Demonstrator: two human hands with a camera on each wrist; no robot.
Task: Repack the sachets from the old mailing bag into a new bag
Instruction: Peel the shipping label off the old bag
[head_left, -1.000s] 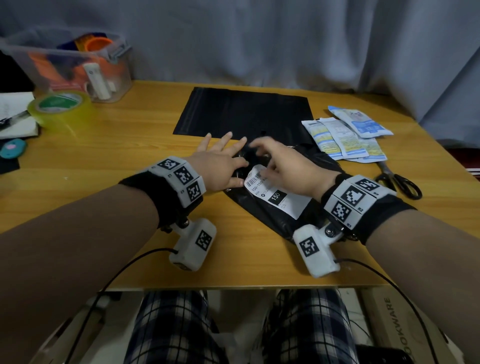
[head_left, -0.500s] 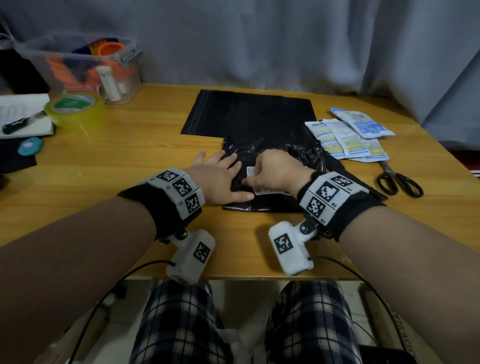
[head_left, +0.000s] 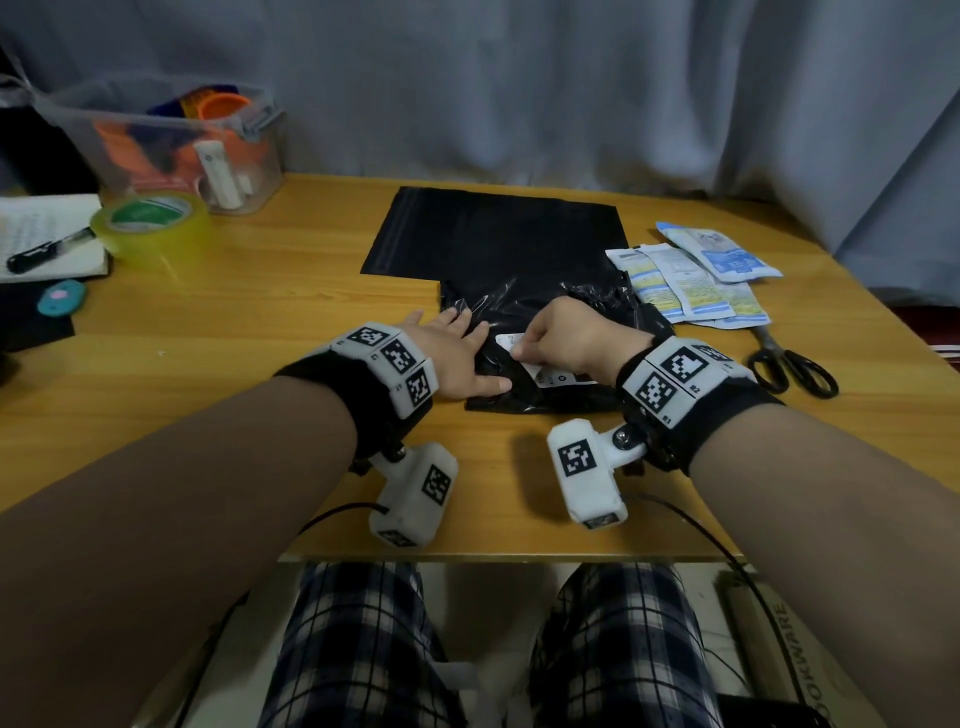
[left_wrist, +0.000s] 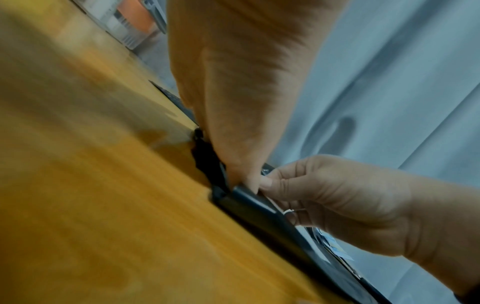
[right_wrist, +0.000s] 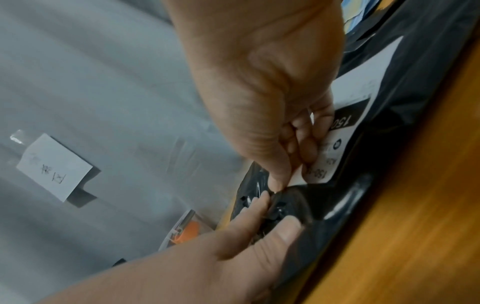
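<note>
The old mailing bag (head_left: 540, 306), crumpled black plastic with a white label (head_left: 558, 376), lies at the middle of the table. My left hand (head_left: 462, 338) lies flat on its left edge with straight fingers, pressing it down. My right hand (head_left: 524, 353) pinches the label's left edge between thumb and forefinger, as the right wrist view shows on the label (right_wrist: 363, 82). The new bag (head_left: 493, 234), flat and black, lies just behind, partly under the old one. Several blue-and-white sachets (head_left: 691, 275) lie fanned out to the right.
Black scissors (head_left: 795, 364) lie right of my right wrist. At the back left stand a clear plastic box (head_left: 171, 150) and a roll of yellow-green tape (head_left: 150, 223). Papers with a pen (head_left: 47, 249) are at the far left.
The old bag has been turned square and pulled slightly nearer. My right hand went from lying over the label to pinching its edge. The left hand stays pressed on the bag's left side.
</note>
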